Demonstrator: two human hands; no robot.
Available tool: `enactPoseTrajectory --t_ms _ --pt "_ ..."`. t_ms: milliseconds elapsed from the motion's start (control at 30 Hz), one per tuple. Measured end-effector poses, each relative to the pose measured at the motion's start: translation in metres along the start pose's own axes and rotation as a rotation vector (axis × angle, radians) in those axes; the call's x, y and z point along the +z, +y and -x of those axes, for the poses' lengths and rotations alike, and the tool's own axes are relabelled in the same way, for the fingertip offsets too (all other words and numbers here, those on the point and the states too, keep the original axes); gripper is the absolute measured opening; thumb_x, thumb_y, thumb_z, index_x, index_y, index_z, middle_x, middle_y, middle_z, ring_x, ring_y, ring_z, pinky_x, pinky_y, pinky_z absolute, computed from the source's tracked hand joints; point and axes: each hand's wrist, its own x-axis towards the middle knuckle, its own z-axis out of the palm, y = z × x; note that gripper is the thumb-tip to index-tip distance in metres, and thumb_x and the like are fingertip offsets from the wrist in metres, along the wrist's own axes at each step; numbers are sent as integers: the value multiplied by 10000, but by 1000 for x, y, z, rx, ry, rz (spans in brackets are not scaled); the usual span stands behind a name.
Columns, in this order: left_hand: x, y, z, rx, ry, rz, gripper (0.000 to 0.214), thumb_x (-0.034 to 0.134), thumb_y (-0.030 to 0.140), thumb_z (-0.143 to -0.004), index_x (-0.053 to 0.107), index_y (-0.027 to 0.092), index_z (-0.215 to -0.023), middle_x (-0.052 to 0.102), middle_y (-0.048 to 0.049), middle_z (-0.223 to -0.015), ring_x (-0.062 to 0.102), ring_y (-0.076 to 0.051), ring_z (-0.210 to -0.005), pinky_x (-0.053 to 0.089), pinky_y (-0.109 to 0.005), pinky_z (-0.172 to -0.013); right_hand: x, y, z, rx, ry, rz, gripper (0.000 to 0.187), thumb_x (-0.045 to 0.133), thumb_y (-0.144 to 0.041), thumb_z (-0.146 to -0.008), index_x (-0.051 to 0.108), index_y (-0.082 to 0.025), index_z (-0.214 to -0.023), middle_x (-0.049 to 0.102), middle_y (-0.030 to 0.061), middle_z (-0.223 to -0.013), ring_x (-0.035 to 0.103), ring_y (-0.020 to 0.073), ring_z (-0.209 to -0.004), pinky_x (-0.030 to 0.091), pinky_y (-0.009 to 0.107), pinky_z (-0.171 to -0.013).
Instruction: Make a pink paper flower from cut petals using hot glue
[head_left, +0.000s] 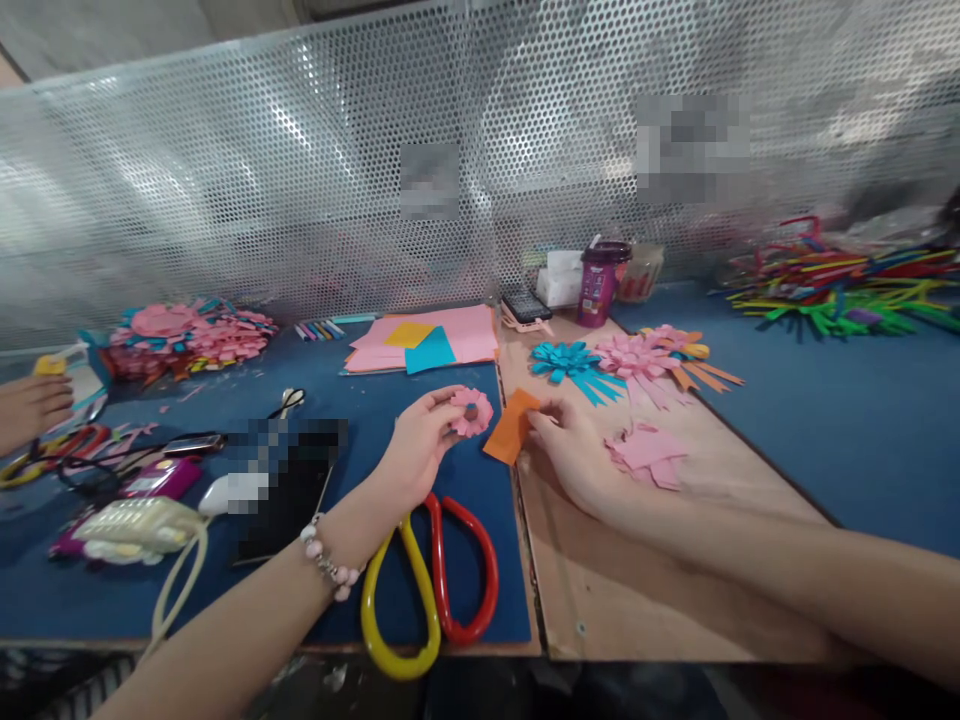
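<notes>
Between the fingers of my left hand (421, 440) is a pink paper flower (472, 413), a ring of short fringed petals with an opening in its middle. My right hand (574, 450) pinches an orange paper piece (510, 428) by its right edge, close to the flower but apart from it. Below my left wrist lie scissors (466, 580) with one yellow and one red handle; their blades are hidden under the hand. Pink paper pieces (649, 455) lie just beyond my right wrist. Blue (566, 360) and pink fringed flowers (637, 355) with paper tails sit farther back.
Stacked pink sheets (457, 335) lie at the back. A purple cup (602, 285) and phone (527, 303) stand near the perforated metal screen (337, 180). Left are a flower pile (191, 335), a black tablet-like slab (289, 500) and another person's hand (34, 408). Colourful strips (832, 275) heap at right.
</notes>
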Motion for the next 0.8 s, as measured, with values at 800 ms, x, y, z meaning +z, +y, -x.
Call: enactPoseTrajectory --t_ms 800 --pt "2 -11 0 71 -54 -447 330 732 120 -671 714 134 -1000 733 -126 -993 667 -200 -883 470 -289 -767 6 -7 2 75 -66 -257 280 679 -226 -715 495 -240 -926 588 -28 -874 626 128 -681 569 300 -613"
